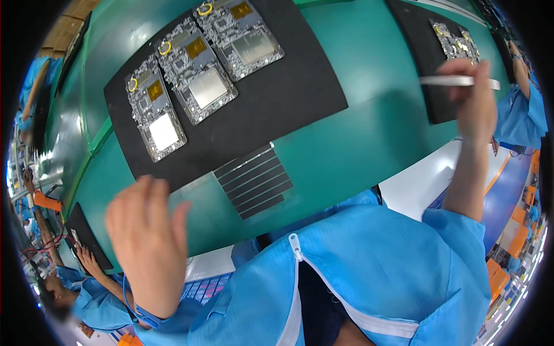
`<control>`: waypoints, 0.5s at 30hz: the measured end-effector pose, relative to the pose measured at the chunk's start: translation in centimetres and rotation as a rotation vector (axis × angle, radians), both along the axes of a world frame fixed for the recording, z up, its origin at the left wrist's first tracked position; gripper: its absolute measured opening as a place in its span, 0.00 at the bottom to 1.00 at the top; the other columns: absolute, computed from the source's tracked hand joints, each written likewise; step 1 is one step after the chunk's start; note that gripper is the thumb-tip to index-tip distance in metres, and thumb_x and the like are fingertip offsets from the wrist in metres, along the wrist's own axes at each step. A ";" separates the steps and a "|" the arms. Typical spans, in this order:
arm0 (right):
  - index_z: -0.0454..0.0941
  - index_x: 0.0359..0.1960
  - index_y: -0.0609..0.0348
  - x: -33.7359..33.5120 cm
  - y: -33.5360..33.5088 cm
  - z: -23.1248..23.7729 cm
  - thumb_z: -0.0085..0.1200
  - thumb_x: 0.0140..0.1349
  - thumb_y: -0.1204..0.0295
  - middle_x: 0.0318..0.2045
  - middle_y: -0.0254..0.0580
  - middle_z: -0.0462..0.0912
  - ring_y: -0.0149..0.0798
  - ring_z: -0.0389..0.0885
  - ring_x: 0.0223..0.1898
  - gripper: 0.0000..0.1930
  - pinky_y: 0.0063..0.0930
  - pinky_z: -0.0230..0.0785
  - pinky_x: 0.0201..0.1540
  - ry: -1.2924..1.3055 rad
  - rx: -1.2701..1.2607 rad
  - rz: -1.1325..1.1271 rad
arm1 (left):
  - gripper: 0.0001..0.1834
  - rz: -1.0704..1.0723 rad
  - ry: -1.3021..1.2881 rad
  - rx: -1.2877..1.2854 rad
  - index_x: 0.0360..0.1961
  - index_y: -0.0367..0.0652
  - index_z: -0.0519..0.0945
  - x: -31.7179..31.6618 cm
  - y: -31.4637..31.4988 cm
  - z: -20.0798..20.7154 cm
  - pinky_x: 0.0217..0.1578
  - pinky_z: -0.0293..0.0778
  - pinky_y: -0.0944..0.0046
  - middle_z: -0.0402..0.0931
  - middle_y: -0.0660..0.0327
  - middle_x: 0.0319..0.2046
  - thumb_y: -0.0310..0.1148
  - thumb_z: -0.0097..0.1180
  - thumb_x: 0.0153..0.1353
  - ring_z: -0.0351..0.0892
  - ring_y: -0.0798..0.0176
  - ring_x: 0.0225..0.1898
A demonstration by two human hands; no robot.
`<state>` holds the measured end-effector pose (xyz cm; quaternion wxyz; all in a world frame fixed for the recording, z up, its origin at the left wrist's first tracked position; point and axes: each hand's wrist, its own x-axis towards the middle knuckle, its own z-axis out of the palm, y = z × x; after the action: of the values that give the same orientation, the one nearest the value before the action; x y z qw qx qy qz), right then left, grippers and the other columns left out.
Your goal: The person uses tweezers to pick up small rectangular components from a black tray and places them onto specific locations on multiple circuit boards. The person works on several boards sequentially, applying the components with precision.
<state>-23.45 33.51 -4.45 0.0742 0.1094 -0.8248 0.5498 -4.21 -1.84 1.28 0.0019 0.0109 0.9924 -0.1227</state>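
My right hand (pixel 478 106) is raised at the right, its fingers closed around a slim white stick-shaped tool (pixel 435 81), blurred by motion. It hovers over the edge of a second black mat (pixel 444 109), just below small circuit boards (pixel 441 40). On the left, my left hand (pixel 147 230) is empty, its fingers stretched out and slightly blurred, by the near edge of a large black mat (pixel 277 109). Three circuit boards lie on that mat: a left one (pixel 153 112), a middle one (pixel 196 72) and a right one (pixel 239 37). Each carries a silver shield and an amber patch.
A clear sheet with black strips (pixel 254 181) lies on the green tabletop (pixel 369 63) before me. A blue strap (pixel 147 317) circles my left wrist. Co-workers in blue sit at both sides; one person's hand (pixel 88 260) rests by another black mat (pixel 86 230) at lower left.
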 end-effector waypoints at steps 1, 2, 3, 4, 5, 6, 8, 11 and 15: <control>0.76 0.29 0.62 1.6 -2.6 -1.1 0.22 0.70 0.46 0.14 0.31 0.72 0.21 0.63 0.12 0.34 0.14 0.55 0.15 -0.194 -0.018 0.182 | 0.16 -0.184 -0.059 0.183 0.41 0.35 0.77 0.7 -0.3 -0.8 0.48 0.69 0.55 0.74 0.51 0.43 0.29 0.58 0.50 0.73 0.50 0.48; 0.74 0.27 0.62 3.5 -5.2 -1.0 0.20 0.69 0.44 0.13 0.32 0.71 0.19 0.60 0.09 0.35 0.11 0.53 0.12 -0.326 -0.015 0.341 | 0.16 -0.384 -0.106 0.379 0.42 0.34 0.77 0.6 -0.2 -2.2 0.48 0.69 0.56 0.74 0.51 0.43 0.28 0.57 0.50 0.73 0.51 0.48; 0.73 0.29 0.65 5.1 -7.5 -1.7 0.23 0.69 0.44 0.14 0.36 0.74 0.21 0.64 0.09 0.35 0.11 0.57 0.13 -0.478 -0.161 0.438 | 0.17 -0.566 -0.151 0.571 0.42 0.34 0.77 1.0 0.1 -3.2 0.48 0.70 0.57 0.74 0.51 0.44 0.27 0.57 0.49 0.73 0.51 0.48; 0.75 0.29 0.62 6.6 -9.0 -2.1 0.31 0.70 0.50 0.18 0.35 0.77 0.23 0.72 0.15 0.28 0.13 0.62 0.18 -0.638 -0.256 0.494 | 0.17 -0.610 -0.156 0.569 0.42 0.34 0.77 1.0 0.4 -4.1 0.47 0.72 0.57 0.75 0.51 0.44 0.27 0.59 0.49 0.74 0.51 0.48; 0.74 0.32 0.64 7.5 -9.7 -2.7 0.45 0.68 0.60 0.21 0.38 0.78 0.25 0.75 0.17 0.17 0.15 0.64 0.19 -0.696 -0.379 0.585 | 0.18 -0.673 -0.152 0.572 0.42 0.35 0.77 0.5 0.7 -5.3 0.45 0.74 0.57 0.75 0.52 0.44 0.26 0.61 0.48 0.75 0.51 0.47; 0.72 0.32 0.64 8.5 -10.3 -2.2 0.54 0.63 0.70 0.23 0.39 0.78 0.25 0.76 0.19 0.09 0.15 0.67 0.21 -0.789 -0.330 0.542 | 0.18 -0.719 -0.155 0.565 0.42 0.35 0.77 0.5 0.7 -6.2 0.44 0.77 0.57 0.75 0.52 0.44 0.26 0.63 0.47 0.76 0.51 0.46; 0.72 0.32 0.63 10.6 -10.7 -2.6 0.56 0.61 0.71 0.22 0.38 0.78 0.24 0.76 0.20 0.09 0.15 0.67 0.21 -0.786 -0.313 0.515 | 0.17 -0.739 -0.065 0.621 0.41 0.34 0.78 0.8 0.5 -8.4 0.42 0.78 0.58 0.76 0.53 0.42 0.25 0.63 0.47 0.77 0.53 0.46; 0.71 0.31 0.61 12.6 -11.0 -3.5 0.56 0.61 0.71 0.22 0.35 0.78 0.22 0.76 0.20 0.08 0.14 0.66 0.22 -0.723 -0.249 0.470 | 0.15 -0.771 0.010 0.665 0.39 0.33 0.79 0.8 0.2 -9.7 0.41 0.80 0.61 0.77 0.53 0.40 0.25 0.63 0.48 0.77 0.54 0.45; 0.71 0.31 0.61 13.4 -11.2 -3.9 0.55 0.62 0.72 0.23 0.36 0.79 0.22 0.76 0.21 0.08 0.14 0.66 0.22 -0.644 -0.225 0.446 | 0.14 -0.795 0.047 0.659 0.38 0.33 0.80 0.8 0.0 -10.1 0.41 0.80 0.61 0.77 0.53 0.40 0.25 0.63 0.48 0.77 0.54 0.46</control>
<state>-10.04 22.35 -8.39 -0.2975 0.0992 -0.6965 0.6453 -3.38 -1.88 -8.82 -0.0708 0.3846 0.8973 0.2049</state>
